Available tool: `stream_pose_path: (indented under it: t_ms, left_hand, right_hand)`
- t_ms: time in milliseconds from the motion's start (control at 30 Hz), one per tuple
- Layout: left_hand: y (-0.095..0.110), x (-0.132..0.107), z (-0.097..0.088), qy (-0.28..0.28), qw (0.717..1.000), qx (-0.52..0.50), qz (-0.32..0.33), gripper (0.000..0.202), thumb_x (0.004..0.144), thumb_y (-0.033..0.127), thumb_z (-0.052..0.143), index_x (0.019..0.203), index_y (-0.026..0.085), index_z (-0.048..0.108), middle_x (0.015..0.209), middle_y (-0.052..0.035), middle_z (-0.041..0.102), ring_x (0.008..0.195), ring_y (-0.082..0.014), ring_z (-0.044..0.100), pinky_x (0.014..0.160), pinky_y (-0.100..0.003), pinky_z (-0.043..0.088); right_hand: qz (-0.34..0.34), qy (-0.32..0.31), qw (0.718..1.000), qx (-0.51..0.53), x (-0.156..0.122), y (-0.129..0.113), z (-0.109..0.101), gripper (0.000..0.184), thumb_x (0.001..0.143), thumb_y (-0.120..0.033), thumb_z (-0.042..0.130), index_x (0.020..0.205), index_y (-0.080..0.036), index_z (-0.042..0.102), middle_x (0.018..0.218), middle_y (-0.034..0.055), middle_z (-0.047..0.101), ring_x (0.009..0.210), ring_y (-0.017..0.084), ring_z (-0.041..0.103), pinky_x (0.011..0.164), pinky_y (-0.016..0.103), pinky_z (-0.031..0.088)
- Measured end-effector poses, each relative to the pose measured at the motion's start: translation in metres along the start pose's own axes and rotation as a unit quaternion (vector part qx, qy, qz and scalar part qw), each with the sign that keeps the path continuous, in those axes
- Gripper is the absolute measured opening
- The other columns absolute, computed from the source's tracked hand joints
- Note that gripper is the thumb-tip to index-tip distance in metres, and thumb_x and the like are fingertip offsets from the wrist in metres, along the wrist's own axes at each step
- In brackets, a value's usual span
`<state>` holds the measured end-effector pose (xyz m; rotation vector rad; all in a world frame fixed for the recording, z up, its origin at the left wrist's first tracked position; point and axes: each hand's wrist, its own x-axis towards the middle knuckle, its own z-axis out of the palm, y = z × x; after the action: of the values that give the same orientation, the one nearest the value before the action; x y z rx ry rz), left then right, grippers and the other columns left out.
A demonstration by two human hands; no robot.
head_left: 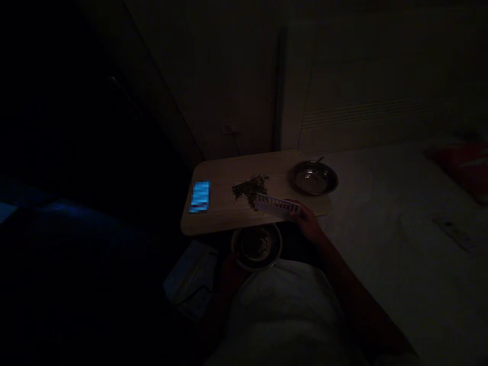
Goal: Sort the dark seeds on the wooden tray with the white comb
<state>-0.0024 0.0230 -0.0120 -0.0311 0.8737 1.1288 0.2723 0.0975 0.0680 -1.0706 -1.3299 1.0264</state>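
My right hand (307,221) is closed around one end of a pale, long, narrow piece with a row of slots (278,206); its exact kind is hard to make out in the dark. The far end of this slotted piece touches or hovers at the edge of a heap of small dark bits (249,188), spread on a light wooden tabletop (213,221). Below the table's near edge, my left hand (234,267) grips the rim of a round metal bowl (256,246). Some small bits seem to lie inside that bowl, though dimly seen.
Another metal bowl (314,178) with a handle sticking out stands at the table's right end. A lit phone (200,196) lies on the left. To the right spreads a pale bed (381,218) with a red item (463,157). A box-like object (190,277) sits low left.
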Motion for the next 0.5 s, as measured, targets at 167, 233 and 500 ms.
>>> stream_pose_path:
  t_ms: [167, 233, 500]
  left_hand:
    - [0.001, 0.000, -0.001, 0.021, 1.000, 0.006, -0.014, 0.034, 0.075, 0.012, 0.058, 0.107, 0.017, 0.068, 0.095, -0.0085, 0.076, 0.098, -0.0285, 0.068, 0.092, -0.044, 0.051]
    - [0.001, 0.000, 0.001, 0.022, 1.000, 0.005, -0.019, 0.030, 0.076, 0.013, 0.057, 0.104, 0.016, 0.069, 0.095, -0.0093, 0.076, 0.095, -0.0275, 0.069, 0.091, -0.043, 0.052]
    - [-0.002, 0.007, -0.005, -0.018, 1.000, -0.008, -0.016, 0.034, 0.074, 0.011, 0.056, 0.105, 0.015, 0.069, 0.089, -0.0084, 0.076, 0.088, -0.0270, 0.071, 0.088, -0.042, 0.052]
  right_hand:
    - [0.016, 0.010, 1.000, 0.016, -0.006, 0.002, -0.001, 0.036, 0.083, -0.042, 0.065, 0.117, -0.030, 0.066, 0.121, 0.0012, 0.068, 0.114, 0.026, 0.061, 0.104, 0.045, 0.043]
    - [0.021, 0.015, 0.999, 0.022, -0.009, 0.003, -0.002, 0.037, 0.082, -0.043, 0.065, 0.117, -0.030, 0.066, 0.120, 0.0008, 0.069, 0.113, 0.026, 0.062, 0.103, 0.044, 0.044]
    - [0.022, 0.023, 0.999, 0.032, -0.018, -0.005, -0.002, 0.038, 0.083, -0.044, 0.064, 0.117, -0.028, 0.065, 0.120, 0.0028, 0.069, 0.111, 0.025, 0.062, 0.101, 0.043, 0.045]
